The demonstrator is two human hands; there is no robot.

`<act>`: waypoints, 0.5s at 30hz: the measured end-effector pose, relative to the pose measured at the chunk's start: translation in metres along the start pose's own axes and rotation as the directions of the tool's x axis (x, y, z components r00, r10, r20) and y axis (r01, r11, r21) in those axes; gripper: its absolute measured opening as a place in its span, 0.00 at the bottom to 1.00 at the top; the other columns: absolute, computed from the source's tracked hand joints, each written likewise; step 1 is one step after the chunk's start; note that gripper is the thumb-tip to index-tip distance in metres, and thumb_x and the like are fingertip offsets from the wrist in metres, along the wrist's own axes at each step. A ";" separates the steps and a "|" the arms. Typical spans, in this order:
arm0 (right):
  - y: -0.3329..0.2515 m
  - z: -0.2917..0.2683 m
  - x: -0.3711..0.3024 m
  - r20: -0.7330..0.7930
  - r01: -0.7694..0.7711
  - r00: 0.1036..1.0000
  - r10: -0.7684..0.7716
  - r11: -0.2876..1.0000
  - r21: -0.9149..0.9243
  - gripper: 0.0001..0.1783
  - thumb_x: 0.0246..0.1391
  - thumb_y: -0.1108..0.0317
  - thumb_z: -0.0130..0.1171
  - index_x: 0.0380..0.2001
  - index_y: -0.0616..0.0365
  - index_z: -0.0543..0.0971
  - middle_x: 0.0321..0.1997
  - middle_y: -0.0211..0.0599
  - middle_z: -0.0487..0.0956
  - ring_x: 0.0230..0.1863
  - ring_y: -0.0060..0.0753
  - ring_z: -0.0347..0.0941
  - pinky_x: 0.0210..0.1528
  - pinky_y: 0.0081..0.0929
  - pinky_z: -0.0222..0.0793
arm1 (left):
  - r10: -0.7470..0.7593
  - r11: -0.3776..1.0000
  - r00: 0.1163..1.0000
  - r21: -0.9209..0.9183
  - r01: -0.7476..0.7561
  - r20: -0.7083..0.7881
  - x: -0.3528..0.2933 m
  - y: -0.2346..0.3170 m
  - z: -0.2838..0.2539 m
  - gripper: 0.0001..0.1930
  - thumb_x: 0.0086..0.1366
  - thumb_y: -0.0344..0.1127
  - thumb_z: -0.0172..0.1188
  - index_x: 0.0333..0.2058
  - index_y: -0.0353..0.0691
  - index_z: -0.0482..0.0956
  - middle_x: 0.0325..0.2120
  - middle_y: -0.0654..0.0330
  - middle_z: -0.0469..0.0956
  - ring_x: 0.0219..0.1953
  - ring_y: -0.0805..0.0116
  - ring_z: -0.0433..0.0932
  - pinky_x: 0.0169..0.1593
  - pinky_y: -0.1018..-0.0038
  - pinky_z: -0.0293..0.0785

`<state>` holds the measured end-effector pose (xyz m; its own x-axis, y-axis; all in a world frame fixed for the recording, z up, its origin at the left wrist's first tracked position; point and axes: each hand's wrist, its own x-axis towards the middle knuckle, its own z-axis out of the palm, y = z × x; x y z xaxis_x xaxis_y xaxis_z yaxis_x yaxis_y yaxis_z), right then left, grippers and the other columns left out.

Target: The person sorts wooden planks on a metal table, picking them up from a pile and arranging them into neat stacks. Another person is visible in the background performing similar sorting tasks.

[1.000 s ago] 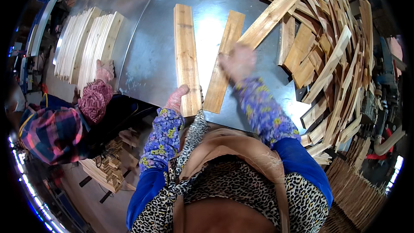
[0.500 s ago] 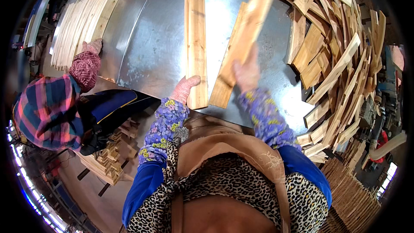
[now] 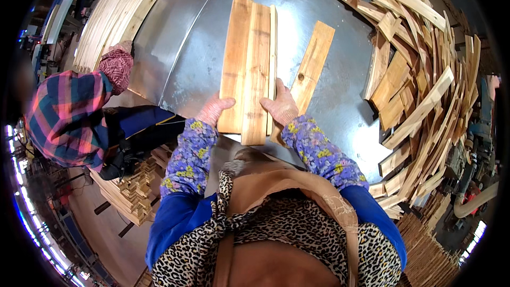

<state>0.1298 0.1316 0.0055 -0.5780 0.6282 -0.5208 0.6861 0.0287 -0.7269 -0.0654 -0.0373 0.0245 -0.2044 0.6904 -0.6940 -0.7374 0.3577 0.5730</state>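
Observation:
Several wooden boards (image 3: pixel 256 64) lie side by side in front of me, a wide reddish one at the left and a narrow one on edge at the right. My left hand (image 3: pixel 215 109) grips their left edge, thumb on top, near the front end. On the right edge my right hand (image 3: pixel 282 105) closes in the same way, its thumb over the face of a board. A single knotted board (image 3: pixel 314 56) slants on the metal table (image 3: pixel 204 48) just beyond my right hand, its near end partly hidden by that hand and sleeve.
A jumbled heap of boards (image 3: pixel 409 93) fills the table's right side. At the far left stands a neat row of pale boards (image 3: pixel 114 24), touched by a co-worker in a plaid top (image 3: pixel 69 111). Stacked wood pieces (image 3: pixel 130 194) sit low at the left.
The board my right hand was swinging at the right has joined the others at the left. Both hands now hold the group from its two sides, and one board stays apart.

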 end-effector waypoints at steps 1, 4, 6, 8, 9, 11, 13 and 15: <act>0.003 -0.001 -0.002 -0.012 -0.005 1.000 0.005 1.000 -0.003 0.58 0.53 0.48 0.72 0.79 0.64 0.58 0.72 0.70 0.70 0.73 0.69 0.68 0.76 0.51 0.66 | -0.008 1.000 1.000 0.012 0.008 0.005 0.005 0.023 0.003 0.40 0.62 0.36 0.72 0.71 0.33 0.71 0.60 0.47 0.83 0.60 0.50 0.84 0.66 0.53 0.81; 0.000 -0.001 -0.002 -0.013 -0.045 0.999 0.045 0.999 -0.030 0.59 0.54 0.46 0.70 0.80 0.64 0.57 0.73 0.70 0.68 0.75 0.67 0.66 0.78 0.50 0.64 | 0.147 0.980 0.989 0.135 -0.147 0.010 0.078 0.123 -0.001 0.37 0.60 0.38 0.75 0.67 0.36 0.76 0.56 0.49 0.85 0.58 0.53 0.85 0.62 0.54 0.83; -0.011 -0.002 -0.007 0.040 -0.051 0.998 0.052 0.998 -0.030 0.60 0.55 0.45 0.71 0.81 0.64 0.55 0.75 0.71 0.66 0.77 0.67 0.64 0.79 0.48 0.63 | 0.331 0.934 0.919 0.209 -0.289 -0.211 0.131 0.214 -0.012 0.30 0.64 0.46 0.74 0.60 0.34 0.81 0.49 0.51 0.88 0.49 0.56 0.88 0.55 0.58 0.86; -0.013 -0.005 -0.005 0.049 -0.042 0.998 0.043 0.999 -0.021 0.60 0.56 0.46 0.71 0.81 0.63 0.54 0.75 0.71 0.65 0.77 0.67 0.64 0.79 0.48 0.63 | 0.410 0.911 0.900 0.015 -0.412 -0.147 0.172 0.297 0.003 0.34 0.69 0.59 0.69 0.60 0.35 0.82 0.47 0.48 0.88 0.47 0.56 0.89 0.54 0.66 0.83; -0.013 -0.005 -0.008 0.074 -0.029 0.997 0.031 0.999 -0.026 0.60 0.56 0.46 0.71 0.82 0.63 0.54 0.76 0.71 0.65 0.77 0.67 0.63 0.79 0.48 0.63 | 0.505 0.863 0.841 0.087 -0.498 -0.196 0.195 0.306 -0.014 0.39 0.69 0.63 0.66 0.64 0.34 0.78 0.52 0.46 0.86 0.53 0.52 0.86 0.60 0.62 0.80; -0.008 0.001 -0.005 0.081 0.039 0.996 -0.036 0.999 -0.028 0.60 0.56 0.46 0.71 0.82 0.63 0.53 0.76 0.71 0.65 0.78 0.67 0.63 0.79 0.47 0.63 | 0.698 0.691 0.679 0.461 -0.557 -0.227 0.220 0.297 -0.041 0.46 0.71 0.69 0.62 0.71 0.32 0.71 0.61 0.41 0.80 0.64 0.46 0.79 0.69 0.56 0.72; -0.008 -0.002 -0.005 0.097 0.025 0.995 -0.022 0.999 -0.033 0.60 0.57 0.47 0.70 0.82 0.64 0.53 0.77 0.69 0.65 0.78 0.65 0.63 0.80 0.46 0.63 | 0.841 0.306 0.536 0.885 -0.351 -0.078 0.215 0.238 -0.052 0.49 0.73 0.70 0.58 0.75 0.32 0.65 0.69 0.38 0.74 0.74 0.42 0.70 0.74 0.51 0.66; 0.011 -0.024 0.001 0.026 -0.066 0.998 0.065 0.998 0.020 0.59 0.58 0.47 0.69 0.82 0.64 0.53 0.77 0.69 0.64 0.78 0.65 0.63 0.80 0.46 0.63 | 0.739 -0.286 0.645 0.957 0.040 0.194 0.167 0.124 0.052 0.41 0.73 0.68 0.56 0.68 0.35 0.76 0.69 0.37 0.73 0.71 0.34 0.68 0.74 0.40 0.60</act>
<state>0.1470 0.1514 0.0077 -0.5432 0.6084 -0.5785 0.7137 -0.0283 -0.6999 -0.1576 0.1549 0.0023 -0.5518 0.8317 0.0610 0.8193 0.5270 0.2257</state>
